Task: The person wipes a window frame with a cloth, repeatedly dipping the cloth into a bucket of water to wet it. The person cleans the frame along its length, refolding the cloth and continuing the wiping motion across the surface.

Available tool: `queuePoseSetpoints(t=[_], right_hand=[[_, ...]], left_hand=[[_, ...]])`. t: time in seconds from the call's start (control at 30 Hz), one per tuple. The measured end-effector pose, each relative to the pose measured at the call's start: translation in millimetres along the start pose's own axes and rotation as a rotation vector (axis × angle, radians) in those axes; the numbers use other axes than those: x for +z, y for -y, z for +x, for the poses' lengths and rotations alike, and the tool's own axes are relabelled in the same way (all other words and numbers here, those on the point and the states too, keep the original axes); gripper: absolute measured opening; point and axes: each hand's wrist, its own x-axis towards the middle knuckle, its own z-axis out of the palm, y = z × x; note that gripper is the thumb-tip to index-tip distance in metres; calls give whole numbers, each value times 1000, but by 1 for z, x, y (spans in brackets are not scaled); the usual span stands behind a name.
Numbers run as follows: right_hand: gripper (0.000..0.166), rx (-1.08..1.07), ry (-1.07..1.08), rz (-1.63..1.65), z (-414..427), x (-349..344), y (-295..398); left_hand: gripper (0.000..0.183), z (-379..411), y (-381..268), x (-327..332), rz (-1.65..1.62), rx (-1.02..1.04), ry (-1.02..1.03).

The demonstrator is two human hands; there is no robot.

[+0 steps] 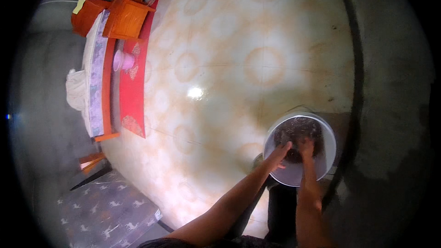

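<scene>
A round pale bucket or tub [330, 134] stands on the floor close to my feet, with dark wet-looking contents [298, 127] inside it. My left hand [280, 155] is at the near left part of the opening, fingers apart and pointing inward over the dark contents. Inside the tub, my right hand [306, 147] reaches down to the dark contents; its fingertips are blurred, and whether they hold anything cannot be told. A thin curved handle [303, 106] shows beyond the far rim.
A wall with a dark skirting band [356, 75] runs just right of the tub. Across the tiled floor [213, 58] lie a red rug [132, 93], a pink bucket [126, 61], a bed [97, 75] and a wooden cabinet [129, 19]. A patterned mattress [106, 210] is at lower left.
</scene>
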Motion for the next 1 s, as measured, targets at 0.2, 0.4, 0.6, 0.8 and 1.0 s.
queuePoseSetpoints(t=[0.2,0.4,0.6,0.8,1.0], right_hand=[[21,-260,22,266,-160,-109,166],[22,70,-285,694,-186,-132,224],[41,356,-338,1026,-162,-160,174],[61,394,424,1432,-201,-242,248],[40,379,375,1116,-215,-309,299]], left_hand=[[77,-5,-14,-9,-265,-18,156],[50,-32,36,28,-467,106,222],[56,-120,27,61,-359,77,339],[60,-230,-10,63,-246,45,565],[48,-274,-47,71,262,90,704]])
